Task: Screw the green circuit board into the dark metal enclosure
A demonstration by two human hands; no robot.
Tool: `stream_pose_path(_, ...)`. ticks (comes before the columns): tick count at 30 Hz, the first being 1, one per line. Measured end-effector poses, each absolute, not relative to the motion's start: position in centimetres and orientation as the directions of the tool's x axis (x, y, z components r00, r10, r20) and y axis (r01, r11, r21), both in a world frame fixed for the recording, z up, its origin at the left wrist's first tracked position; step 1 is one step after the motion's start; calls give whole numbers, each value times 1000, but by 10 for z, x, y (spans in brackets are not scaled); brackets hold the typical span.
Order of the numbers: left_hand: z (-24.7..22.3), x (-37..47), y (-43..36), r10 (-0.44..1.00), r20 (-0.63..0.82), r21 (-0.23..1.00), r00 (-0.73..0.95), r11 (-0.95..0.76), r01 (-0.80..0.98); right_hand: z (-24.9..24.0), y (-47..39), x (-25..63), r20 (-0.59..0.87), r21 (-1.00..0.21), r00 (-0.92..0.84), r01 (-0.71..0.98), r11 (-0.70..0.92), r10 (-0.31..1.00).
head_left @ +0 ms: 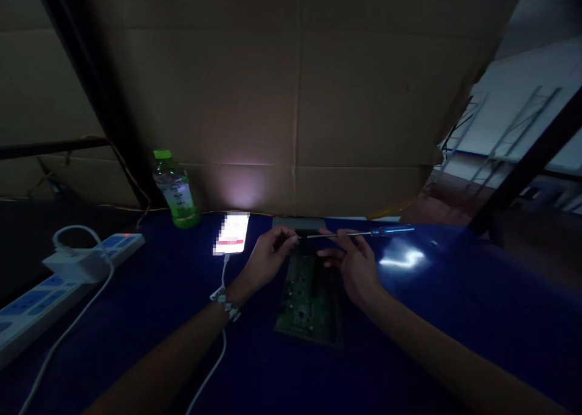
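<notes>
A screwdriver (386,230) with a translucent blue handle lies nearly level across my right hand (357,263), its thin shaft held between the fingers and its handle pointing right. The shaft's tip points left, to the pinched fingertips of my left hand (273,251). Whatever those fingertips hold is too small and dark to make out. Below both hands a green circuit board (302,306) lies on the blue table (400,354). Its far part is partly hidden by my hands. Just beyond them is a flat grey thing (279,222).
A lit phone (234,233) with a white cable (222,348) stands left of my hands. Farther left are a green-capped bottle (175,190) and a white power strip (54,293) with a charger (79,263). A cardboard wall (291,99) closes off the back.
</notes>
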State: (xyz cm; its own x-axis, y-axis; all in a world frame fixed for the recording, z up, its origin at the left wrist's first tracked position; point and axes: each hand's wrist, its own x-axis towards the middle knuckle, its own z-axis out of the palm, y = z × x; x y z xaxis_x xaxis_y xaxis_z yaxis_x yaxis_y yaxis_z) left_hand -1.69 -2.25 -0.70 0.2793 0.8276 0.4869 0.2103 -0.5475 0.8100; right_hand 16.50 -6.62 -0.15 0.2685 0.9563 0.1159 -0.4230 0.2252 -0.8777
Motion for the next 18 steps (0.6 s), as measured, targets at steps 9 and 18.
stream_pose_path(9, -9, -55, 3, 743, 490, 395, 456, -655, 644, -1, -63, 168, 88, -896, 297, -394, 206, 951)
stream_pose_path(18, -13, -54, 2, 763, 406, 337, 502, -636, 694, -6, -63, 166, 89, -922, 245, -347, 173, 965)
